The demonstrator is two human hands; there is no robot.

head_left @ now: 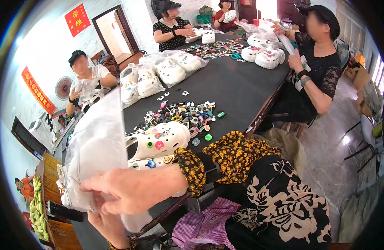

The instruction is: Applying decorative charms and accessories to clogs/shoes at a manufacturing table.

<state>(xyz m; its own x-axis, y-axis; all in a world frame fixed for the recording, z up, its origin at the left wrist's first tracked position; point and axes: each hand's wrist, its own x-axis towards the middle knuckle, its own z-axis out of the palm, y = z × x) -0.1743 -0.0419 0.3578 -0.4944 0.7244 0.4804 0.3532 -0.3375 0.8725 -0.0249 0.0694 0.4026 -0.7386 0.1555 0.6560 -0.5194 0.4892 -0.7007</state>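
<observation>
A clear plastic bag stands up from the near left corner of the table, with a white clog partly inside it. My right hand reaches across in a yellow-and-black floral sleeve, its fingers bent and closed on the bag's film. Below it, my left hand grips the bagged clog from underneath; its fingertips are partly hidden. Just beyond my right wrist lies a white clog decorated with colourful charms. Another charm-studded clog sits nearer me, partly covered by my forearm.
A heap of small shoe charms spreads over the black tabletop. Bagged white clogs lie farther back. Several people handle clogs and bags around the table. At the right edge, one person's hand holds plastic film beside more clogs.
</observation>
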